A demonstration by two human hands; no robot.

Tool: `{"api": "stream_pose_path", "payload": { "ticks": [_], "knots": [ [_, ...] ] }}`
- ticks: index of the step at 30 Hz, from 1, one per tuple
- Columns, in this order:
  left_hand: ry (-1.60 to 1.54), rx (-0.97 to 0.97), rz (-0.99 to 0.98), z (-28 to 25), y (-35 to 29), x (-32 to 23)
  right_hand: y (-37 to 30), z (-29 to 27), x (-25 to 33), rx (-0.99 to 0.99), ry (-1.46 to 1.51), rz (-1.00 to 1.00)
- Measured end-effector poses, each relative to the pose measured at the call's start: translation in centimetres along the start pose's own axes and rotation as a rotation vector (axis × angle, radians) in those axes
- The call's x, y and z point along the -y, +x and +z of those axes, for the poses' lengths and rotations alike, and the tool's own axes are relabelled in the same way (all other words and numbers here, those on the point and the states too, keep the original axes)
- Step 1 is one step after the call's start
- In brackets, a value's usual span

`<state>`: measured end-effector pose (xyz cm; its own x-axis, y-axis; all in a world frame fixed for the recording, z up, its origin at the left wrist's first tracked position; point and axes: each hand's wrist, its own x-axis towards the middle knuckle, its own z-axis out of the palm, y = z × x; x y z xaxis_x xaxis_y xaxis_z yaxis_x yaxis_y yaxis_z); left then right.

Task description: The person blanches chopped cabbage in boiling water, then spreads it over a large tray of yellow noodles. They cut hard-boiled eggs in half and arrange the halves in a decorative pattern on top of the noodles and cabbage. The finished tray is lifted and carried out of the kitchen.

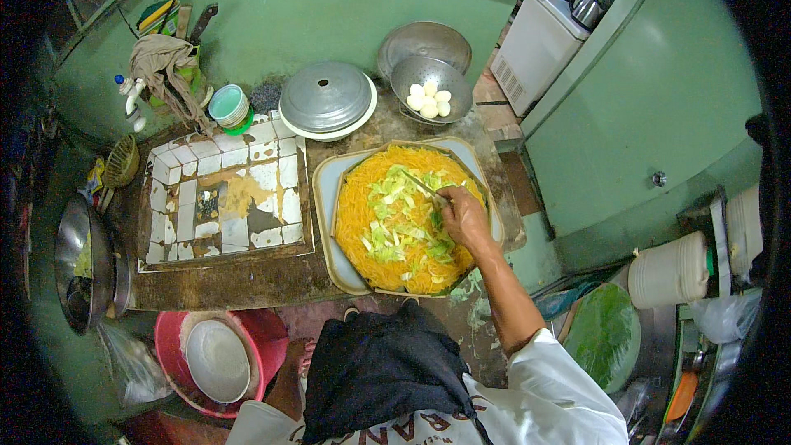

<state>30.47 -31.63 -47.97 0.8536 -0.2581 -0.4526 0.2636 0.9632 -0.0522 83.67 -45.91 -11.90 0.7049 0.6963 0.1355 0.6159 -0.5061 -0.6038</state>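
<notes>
My right hand [463,216] is closed around a slim, long utensil [422,185], its exact kind unclear, held over a broad bed of orange-yellow noodles [362,239]. Chopped pale-green cabbage [391,222] is scattered across the noodles, mostly in the middle. The noodles fill a many-sided, leaf-edged tray, which rests on a pale-blue serving tray [328,198] on the counter. Low beside the pink basin [169,354], my left hand [303,356] hangs by my dark apron; its fingers are too small and partly hidden to read.
Behind the noodles, a metal colander [416,74] holds several peeled eggs [428,101]. A lidded pot [327,99] stands beside it. Left of the tray is a worn tiled sink [284,177] with a tap [132,99]. A wok [82,264] hangs over the counter's left end.
</notes>
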Motion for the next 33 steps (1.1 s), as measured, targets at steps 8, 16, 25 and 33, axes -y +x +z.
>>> {"api": "stream_pose_path", "payload": {
  "ticks": [8,16,25,33],
  "knots": [
    [-0.031,0.006,-0.007,0.4,0.7,1.2,2.2,-1.5,-2.8,-0.054,-0.122,0.011],
    [-0.097,0.067,-0.037,0.6,1.0,1.7,-1.3,-3.4,-5.3,-0.122,-0.044,-0.007],
    [-0.385,0.514,-0.302,1.4,1.9,-2.9,-1.9,-5.1,-7.4,-0.066,-0.063,0.095],
    [0.198,-0.13,0.124,1.5,1.8,-1.9,-5.4,-2.4,-5.2,-0.023,0.038,0.103]
  ]
}}
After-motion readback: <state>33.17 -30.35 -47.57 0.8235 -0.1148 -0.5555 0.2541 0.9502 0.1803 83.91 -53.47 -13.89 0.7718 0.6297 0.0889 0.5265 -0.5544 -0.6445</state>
